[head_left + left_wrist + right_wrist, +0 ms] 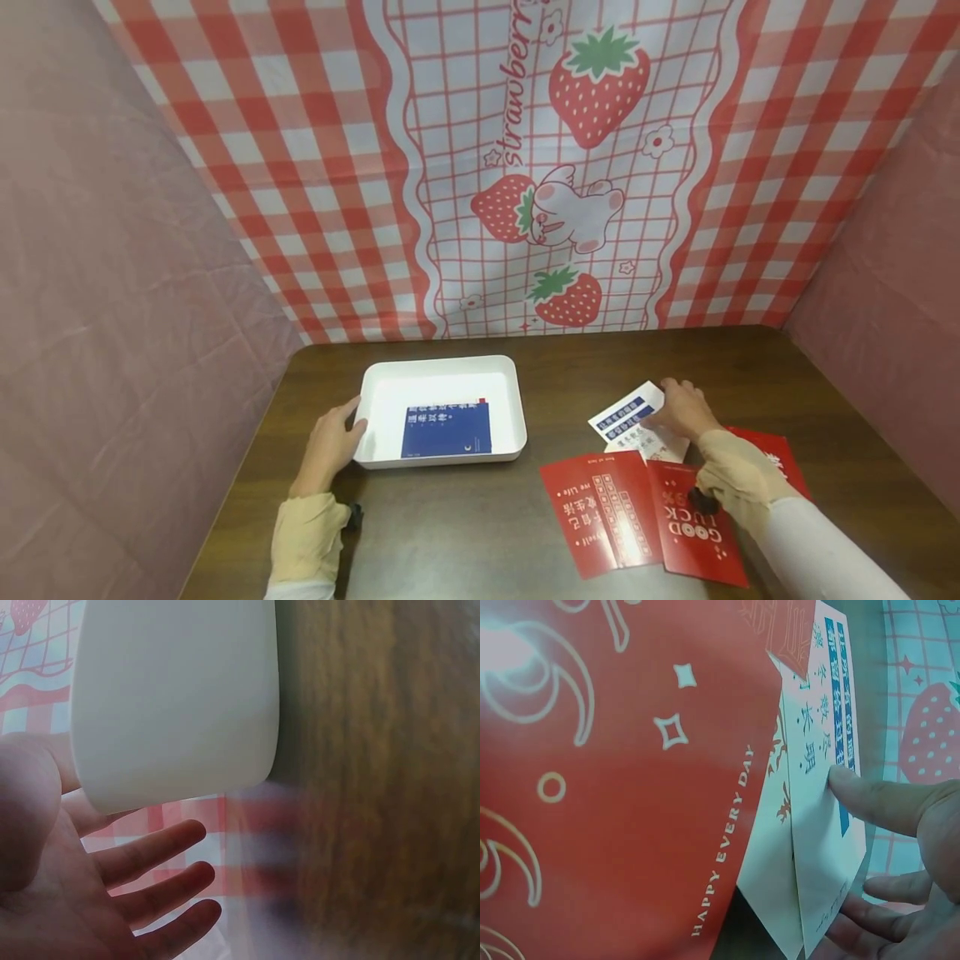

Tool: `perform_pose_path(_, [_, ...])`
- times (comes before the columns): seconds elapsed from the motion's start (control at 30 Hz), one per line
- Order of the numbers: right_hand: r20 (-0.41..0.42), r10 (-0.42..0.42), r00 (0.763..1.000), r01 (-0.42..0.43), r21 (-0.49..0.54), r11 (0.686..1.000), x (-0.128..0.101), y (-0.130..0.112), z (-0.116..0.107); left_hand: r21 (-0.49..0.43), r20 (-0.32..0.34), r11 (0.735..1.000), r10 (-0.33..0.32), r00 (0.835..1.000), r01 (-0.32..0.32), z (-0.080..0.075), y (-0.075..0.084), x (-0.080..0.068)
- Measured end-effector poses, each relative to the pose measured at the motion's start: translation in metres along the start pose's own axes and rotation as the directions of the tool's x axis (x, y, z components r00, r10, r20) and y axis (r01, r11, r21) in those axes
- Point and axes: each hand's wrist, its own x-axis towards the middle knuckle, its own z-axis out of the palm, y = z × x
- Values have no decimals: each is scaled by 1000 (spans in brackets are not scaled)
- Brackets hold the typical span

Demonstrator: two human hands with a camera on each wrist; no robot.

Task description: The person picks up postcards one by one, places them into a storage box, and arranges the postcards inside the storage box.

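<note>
My left hand (330,442) rests its fingers against the left wall of a white tray (378,396). In the left wrist view, several fingers (161,900) extend loosely below the tray's corner. A blue card (446,435) with white writing lies inside the tray. On the right, my right hand (684,410) pinches a white card (617,417) with blue bands, its thumb (877,799) on the printed face. Under that card lies another white card (663,446) with writing; the hand partly hides both. The undersides of the cards are out of sight.
Nearer the body lie red cards: one with a grid and writing (600,517), one marked GOOD LUCK (697,537), and another red card (783,458) partly behind my right forearm. The brown table (450,533) meets a strawberry-print cloth (555,208) behind; pink cloth hangs at both sides.
</note>
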Motion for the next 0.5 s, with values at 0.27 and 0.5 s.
perform_pose_path(0.27, [-40,-61,997,59,-47,997,-1,5,0,-4,-2,1000,6,1000,-6,1,-1,1])
perform_pose_path(0.5, [-25,-51,998,51,-5,999,0,5,-1,-1,-10,1000,14,1000,-14,0,-1,0])
